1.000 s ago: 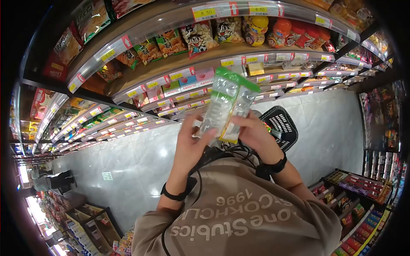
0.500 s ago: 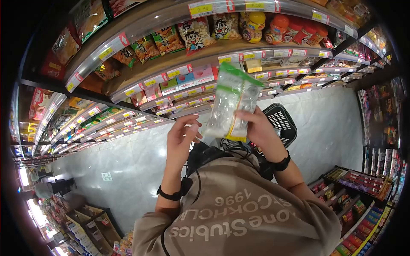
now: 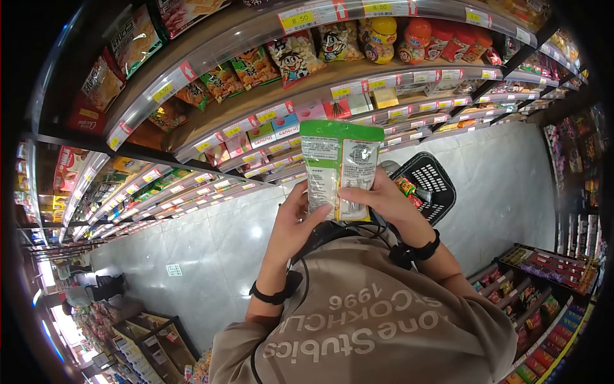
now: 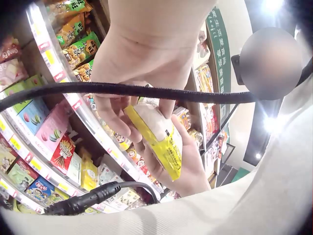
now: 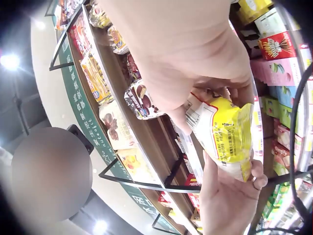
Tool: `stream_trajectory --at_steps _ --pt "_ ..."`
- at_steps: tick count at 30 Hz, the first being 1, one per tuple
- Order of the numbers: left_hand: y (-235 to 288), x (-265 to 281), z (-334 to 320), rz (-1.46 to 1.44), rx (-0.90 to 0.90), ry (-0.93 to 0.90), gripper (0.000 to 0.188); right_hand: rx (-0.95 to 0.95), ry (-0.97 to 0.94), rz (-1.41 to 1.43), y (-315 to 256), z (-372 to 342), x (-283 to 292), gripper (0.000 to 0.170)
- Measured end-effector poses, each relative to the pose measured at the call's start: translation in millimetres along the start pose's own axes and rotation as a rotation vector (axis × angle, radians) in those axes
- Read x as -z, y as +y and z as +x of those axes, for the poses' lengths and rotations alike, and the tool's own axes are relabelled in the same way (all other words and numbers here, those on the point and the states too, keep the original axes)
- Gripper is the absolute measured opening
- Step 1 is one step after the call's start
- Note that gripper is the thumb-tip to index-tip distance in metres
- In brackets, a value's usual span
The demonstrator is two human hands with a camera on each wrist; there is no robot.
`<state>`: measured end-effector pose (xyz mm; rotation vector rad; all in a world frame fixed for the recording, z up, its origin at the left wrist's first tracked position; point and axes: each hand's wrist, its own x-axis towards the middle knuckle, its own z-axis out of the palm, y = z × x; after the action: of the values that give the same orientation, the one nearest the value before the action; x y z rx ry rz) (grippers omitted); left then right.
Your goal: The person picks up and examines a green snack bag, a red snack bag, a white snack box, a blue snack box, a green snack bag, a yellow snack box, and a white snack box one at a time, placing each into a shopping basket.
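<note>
A snack bag [image 3: 342,163], with a green top band, a white back full of print and a yellow bottom, is held upright before the chest in the head view. My left hand [image 3: 295,217] grips its lower left side, thumb across the printed face. On the lower right side my right hand [image 3: 395,201] holds it too, thumb over the print and fingers behind. From the left wrist, the bag's yellow bottom [image 4: 164,142] shows between both hands. The right wrist view shows the same yellow end and a barcode beside my thumb.
Shelves of snacks with a price rail [image 3: 268,115] curve across the front. A black basket [image 3: 441,185] with several packages stands on the right, over the grey floor [image 3: 211,237]. Low racks [image 3: 531,288] stand at right. A dark cable [image 4: 132,90] crosses the left wrist view.
Half a second ago my left hand was off the bag; now it grips it again. The bag has come upright and lower, its printed back turned to the head camera.
</note>
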<state>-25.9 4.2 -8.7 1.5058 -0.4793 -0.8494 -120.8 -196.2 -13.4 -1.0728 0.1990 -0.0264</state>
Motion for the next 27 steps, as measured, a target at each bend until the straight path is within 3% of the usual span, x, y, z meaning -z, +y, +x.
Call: stream_trajectory --at_steps 11,16,20,23,26,27 --pt "1 -3 8 0.002 0.072 -0.049 0.048 -0.014 0.029 0.009 0 0 10 0.041" --pt "4 -3 12 0.003 0.016 -0.035 0.041 -0.030 0.014 0.006 1 4 15 0.046" --pt "0 -11 18 -0.098 -0.108 0.102 0.038 0.099 -0.085 -0.081 14 9 28 0.060" --pt "10 -12 20 -0.010 -0.104 0.190 0.039 0.173 0.170 -0.095 23 15 39 0.074" --pt "8 -9 24 0.085 -0.221 0.255 0.043 0.015 0.121 0.032 14 8 50 0.083" --pt "10 -9 27 0.135 -0.262 0.270 0.045 0.042 0.053 0.035 10 8 47 0.085"
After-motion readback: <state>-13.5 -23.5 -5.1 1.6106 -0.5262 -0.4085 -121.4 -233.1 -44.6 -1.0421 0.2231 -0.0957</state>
